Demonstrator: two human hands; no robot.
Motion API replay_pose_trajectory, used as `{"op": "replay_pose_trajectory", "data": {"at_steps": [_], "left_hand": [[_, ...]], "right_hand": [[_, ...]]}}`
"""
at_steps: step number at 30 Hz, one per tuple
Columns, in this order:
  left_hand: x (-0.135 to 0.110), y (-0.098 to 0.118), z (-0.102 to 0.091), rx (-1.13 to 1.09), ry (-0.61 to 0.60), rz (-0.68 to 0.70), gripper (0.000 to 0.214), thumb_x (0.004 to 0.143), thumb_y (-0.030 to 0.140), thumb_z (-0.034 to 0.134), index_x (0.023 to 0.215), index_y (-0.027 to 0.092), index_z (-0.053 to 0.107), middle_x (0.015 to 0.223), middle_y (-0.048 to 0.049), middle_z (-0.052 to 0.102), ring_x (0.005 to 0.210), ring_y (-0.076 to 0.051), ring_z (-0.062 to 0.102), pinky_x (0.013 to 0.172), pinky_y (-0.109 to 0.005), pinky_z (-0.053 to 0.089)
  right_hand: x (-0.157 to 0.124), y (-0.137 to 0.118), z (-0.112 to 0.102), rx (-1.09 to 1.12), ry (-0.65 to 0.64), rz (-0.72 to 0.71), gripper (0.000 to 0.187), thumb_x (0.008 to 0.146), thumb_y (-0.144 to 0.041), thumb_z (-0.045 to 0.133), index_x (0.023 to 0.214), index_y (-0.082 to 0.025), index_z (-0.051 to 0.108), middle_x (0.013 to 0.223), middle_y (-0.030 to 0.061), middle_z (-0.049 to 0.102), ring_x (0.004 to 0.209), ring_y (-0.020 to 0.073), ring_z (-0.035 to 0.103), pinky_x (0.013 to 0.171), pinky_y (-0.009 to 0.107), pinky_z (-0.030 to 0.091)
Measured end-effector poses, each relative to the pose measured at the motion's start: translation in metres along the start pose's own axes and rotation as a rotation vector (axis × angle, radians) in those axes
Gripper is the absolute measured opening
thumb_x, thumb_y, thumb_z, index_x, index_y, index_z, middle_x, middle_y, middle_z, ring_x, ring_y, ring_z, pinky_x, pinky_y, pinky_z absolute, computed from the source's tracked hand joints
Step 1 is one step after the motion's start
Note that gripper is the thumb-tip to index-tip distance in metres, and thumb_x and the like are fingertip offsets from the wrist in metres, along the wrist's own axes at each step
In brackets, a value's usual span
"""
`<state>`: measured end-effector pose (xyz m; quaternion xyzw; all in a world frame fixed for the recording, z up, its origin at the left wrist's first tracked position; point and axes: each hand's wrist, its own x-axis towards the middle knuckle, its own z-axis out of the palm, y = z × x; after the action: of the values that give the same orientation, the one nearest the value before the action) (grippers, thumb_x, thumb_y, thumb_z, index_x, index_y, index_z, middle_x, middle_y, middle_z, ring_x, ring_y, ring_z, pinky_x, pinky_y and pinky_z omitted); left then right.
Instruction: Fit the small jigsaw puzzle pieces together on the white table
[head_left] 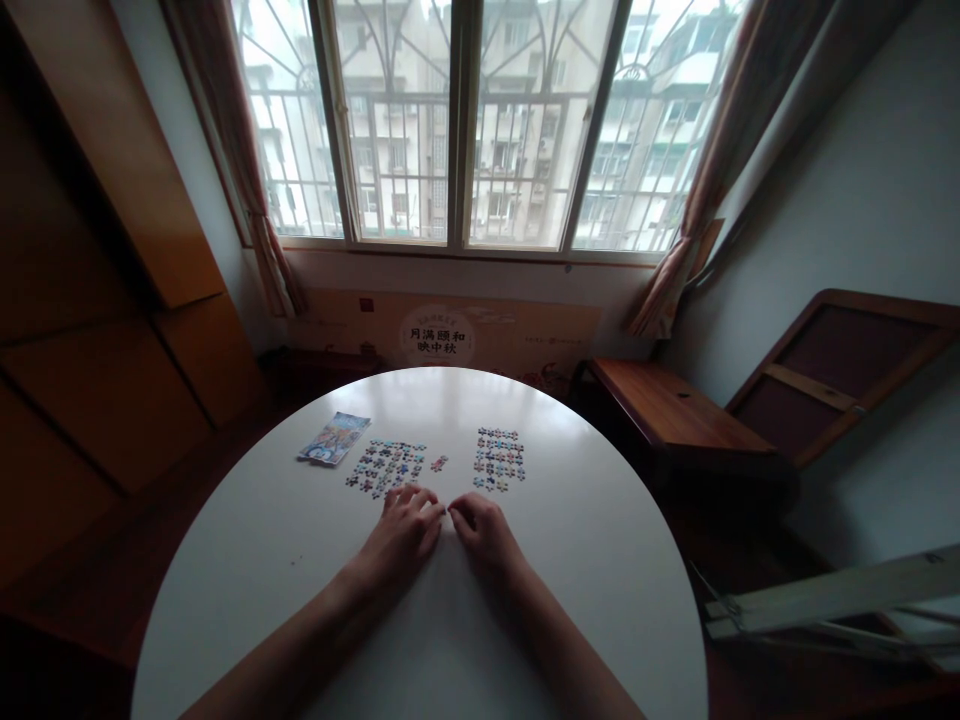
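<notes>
Puzzle pieces lie in rows in two sets on the far half of the table, with a small clump between them and a sheet by the far left edge. Left hand is bent at the near end of the left set, and the right hand is curled just beside it, fingertips together; whether either one grips a piece I cannot tell

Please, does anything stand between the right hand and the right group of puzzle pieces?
Nothing visible does: only bare white tabletop lies between the right hand and the right group of puzzle pieces. The left hand is off to the side, close to the left group.
</notes>
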<state>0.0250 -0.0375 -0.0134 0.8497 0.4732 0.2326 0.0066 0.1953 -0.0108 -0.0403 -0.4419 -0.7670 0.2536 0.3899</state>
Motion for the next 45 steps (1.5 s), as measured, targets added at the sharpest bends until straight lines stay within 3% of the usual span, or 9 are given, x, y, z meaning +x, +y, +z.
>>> {"op": "replay_pose_trajectory", "data": {"at_steps": [9, 27, 37, 45], "left_hand": [[-0.007, -0.007, -0.004, -0.059, -0.044, -0.08, 0.011, 0.084, 0.023, 0.057, 0.088, 0.023, 0.067, 0.089, -0.0033, 0.063, 0.095, -0.022, 0.051, 0.088, -0.039, 0.031], [-0.009, -0.011, -0.006, -0.123, -0.075, -0.198, 0.009, 0.08, 0.027, 0.059, 0.083, 0.021, 0.065, 0.09, -0.003, 0.063, 0.093, -0.023, 0.052, 0.085, -0.038, 0.034], [-0.01, -0.015, 0.0, -0.203, -0.09, -0.233, 0.005, 0.077, 0.023, 0.062, 0.08, 0.021, 0.066, 0.089, -0.0025, 0.062, 0.093, -0.022, 0.053, 0.083, -0.036, 0.037], [-0.007, -0.012, -0.004, -0.334, -0.095, -0.223, 0.005, 0.074, 0.016, 0.06, 0.077, 0.018, 0.064, 0.081, -0.0031, 0.063, 0.082, -0.019, 0.056, 0.073, -0.03, 0.043]], "right_hand": [[-0.001, -0.003, -0.002, -0.046, -0.028, -0.003, 0.014, 0.083, -0.015, 0.054, 0.08, -0.017, 0.068, 0.076, 0.0027, 0.062, 0.07, 0.0134, 0.056, 0.068, 0.024, 0.041], [-0.003, -0.013, -0.006, -0.131, -0.106, 0.037, 0.012, 0.079, -0.015, 0.06, 0.086, -0.019, 0.07, 0.078, 0.0024, 0.062, 0.068, 0.013, 0.056, 0.069, 0.025, 0.041], [-0.004, -0.012, -0.005, -0.201, -0.144, 0.003, 0.012, 0.077, -0.024, 0.067, 0.087, -0.023, 0.073, 0.079, 0.0018, 0.061, 0.071, 0.0138, 0.056, 0.077, 0.028, 0.038], [-0.004, -0.011, -0.006, -0.21, -0.165, -0.016, 0.014, 0.075, -0.021, 0.067, 0.087, -0.025, 0.073, 0.081, 0.0013, 0.06, 0.074, 0.0141, 0.055, 0.077, 0.029, 0.036]]}}
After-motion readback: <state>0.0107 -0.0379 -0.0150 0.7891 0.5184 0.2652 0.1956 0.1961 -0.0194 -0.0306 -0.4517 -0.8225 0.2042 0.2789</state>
